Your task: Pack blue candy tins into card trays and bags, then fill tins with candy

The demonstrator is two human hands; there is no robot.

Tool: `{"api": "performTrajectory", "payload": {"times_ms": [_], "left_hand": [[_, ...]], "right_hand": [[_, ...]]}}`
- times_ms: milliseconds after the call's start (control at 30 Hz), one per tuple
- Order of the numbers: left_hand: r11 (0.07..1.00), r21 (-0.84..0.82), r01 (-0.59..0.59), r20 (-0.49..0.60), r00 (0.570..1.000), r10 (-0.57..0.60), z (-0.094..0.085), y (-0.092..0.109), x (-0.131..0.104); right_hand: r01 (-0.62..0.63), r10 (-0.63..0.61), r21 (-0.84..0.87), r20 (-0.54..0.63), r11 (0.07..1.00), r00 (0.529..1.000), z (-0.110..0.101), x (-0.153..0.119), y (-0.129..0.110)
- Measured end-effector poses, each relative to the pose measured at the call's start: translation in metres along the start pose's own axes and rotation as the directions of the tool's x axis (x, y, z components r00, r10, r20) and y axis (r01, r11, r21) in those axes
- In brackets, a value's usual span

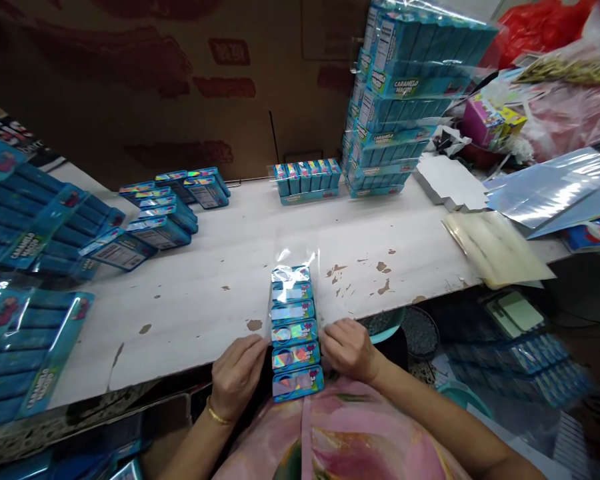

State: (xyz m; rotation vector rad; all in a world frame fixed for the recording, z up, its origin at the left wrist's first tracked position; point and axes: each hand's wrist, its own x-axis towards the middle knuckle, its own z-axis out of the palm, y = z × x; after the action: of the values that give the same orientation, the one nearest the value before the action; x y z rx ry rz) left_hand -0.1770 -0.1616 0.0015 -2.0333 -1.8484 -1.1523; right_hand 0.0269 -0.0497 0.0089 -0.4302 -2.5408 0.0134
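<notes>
A row of several small blue boxes (294, 333) lies at the table's front edge, its near end against my clothing. Clear plastic film (296, 247) extends past the row's far end. On the row's left side is my left hand (237, 377), fingers pressed together at the film's edge. My right hand (347, 347) is closed at the row's right side, fingertips curled by the film. The film between the fingertips is thin and hard to see.
Loose blue boxes (163, 230) stand at the back left, near wrapped packs (35, 360). A short pack (307, 181) and a tall stack (385, 137) stand at the back. Plastic sheets (495, 247) lie at the right.
</notes>
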Motion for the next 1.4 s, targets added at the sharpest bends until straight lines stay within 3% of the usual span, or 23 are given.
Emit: {"api": "performTrajectory", "payload": {"times_ms": [167, 367, 500, 633, 700, 867, 967, 1033, 1100, 1200, 1300, 1400], "left_hand": [[1.0, -0.009, 0.017, -0.016, 1.0, -0.017, -0.006, 0.012, -0.019], [0.998, -0.057, -0.001, 0.054, 0.999, 0.004, -0.007, 0.016, -0.052], [0.998, -0.068, 0.001, 0.079, 0.997, 0.004, -0.006, 0.02, -0.055], [0.99, 0.034, 0.134, 0.043, 0.99, -0.135, -0.002, 0.024, -0.047], [0.991, 0.055, 0.124, 0.105, 0.986, -0.129, -0.003, 0.027, -0.047], [0.997, -0.038, 0.072, 0.182, 0.981, -0.064, -0.012, 0.032, -0.061], [0.98, -0.073, 0.183, 0.216, 0.963, -0.163, -0.011, 0.032, -0.071], [0.925, -0.047, 0.376, 0.254, 0.901, -0.353, -0.007, 0.032, -0.074], [0.822, -0.04, 0.569, 0.317, 0.787, -0.529, -0.001, 0.031, -0.074], [0.619, -0.19, 0.762, 0.44, 0.629, -0.64, 0.011, 0.033, -0.073], [0.38, -0.371, 0.847, 0.454, 0.522, -0.722, 0.025, 0.034, -0.078], [0.225, -0.462, 0.858, 0.397, 0.427, -0.813, 0.041, 0.035, -0.089]], "right_hand": [[0.088, -0.089, 0.039, 0.008, 0.995, 0.996, 0.002, -0.018, -0.007], [0.167, -0.168, 0.062, 0.011, 0.984, 0.986, -0.011, -0.023, -0.015], [0.044, -0.046, 0.047, 0.043, 0.998, 0.998, -0.009, -0.026, -0.021], [-0.174, 0.182, -0.071, 0.148, 0.982, 0.972, 0.0, -0.027, -0.026], [-0.16, 0.172, -0.083, 0.176, 0.984, 0.969, 0.0, -0.027, -0.026], [0.005, -0.006, 0.008, 0.142, 1.0, 0.99, -0.009, -0.038, -0.025], [-0.048, 0.044, 0.018, 0.147, 0.999, 0.988, -0.011, -0.05, -0.027], [-0.151, 0.139, 0.043, 0.199, 0.988, 0.97, -0.01, -0.057, -0.029], [-0.261, 0.219, 0.123, 0.278, 0.958, 0.935, -0.011, -0.062, -0.032], [-0.349, 0.174, 0.397, 0.414, 0.849, 0.893, -0.014, -0.067, -0.037], [-0.333, 0.009, 0.688, 0.429, 0.645, 0.903, -0.016, -0.065, -0.043], [-0.37, -0.059, 0.763, 0.468, 0.53, 0.882, -0.016, -0.059, -0.052]]}}
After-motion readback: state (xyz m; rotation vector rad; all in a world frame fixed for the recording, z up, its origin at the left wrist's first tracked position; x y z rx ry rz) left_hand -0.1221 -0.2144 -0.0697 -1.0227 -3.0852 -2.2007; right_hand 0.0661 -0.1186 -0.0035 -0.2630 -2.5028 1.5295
